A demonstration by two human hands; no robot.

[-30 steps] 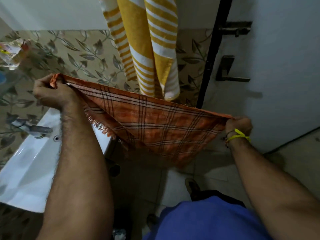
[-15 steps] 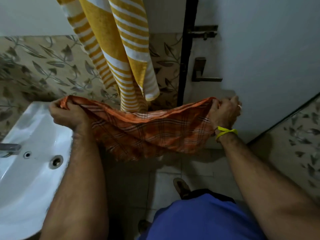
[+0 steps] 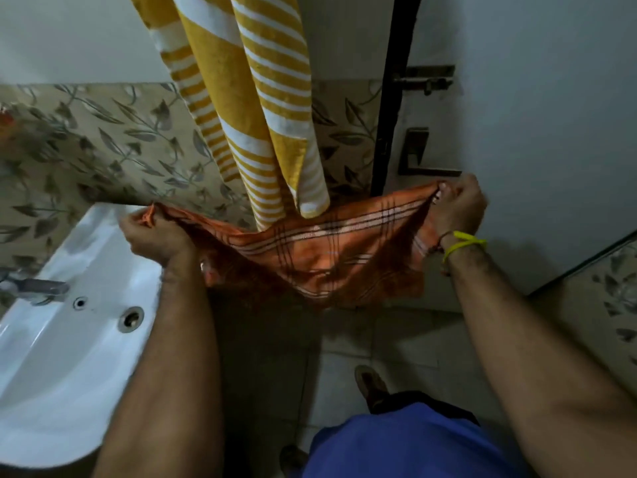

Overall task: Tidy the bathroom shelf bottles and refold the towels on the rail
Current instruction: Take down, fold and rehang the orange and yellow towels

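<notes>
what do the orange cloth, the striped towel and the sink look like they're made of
Orange cloth: thin woven fabric, likely cotton; it sags in soft folds, shows a checked weave and a fringed edge. Striped towel: thicker, matte, fuzzy, probably terry cotton. Sink: glossy white, probably glazed ceramic; light reflects off it.

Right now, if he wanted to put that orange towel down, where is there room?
The white ceramic sink basin shows bare room, between its drain and the near rim. The floor tiles below the orange checked towel are bare too. Crowded spots: the yellow striped towel hangs close above, and both left hand and right hand grip the cloth.
</notes>
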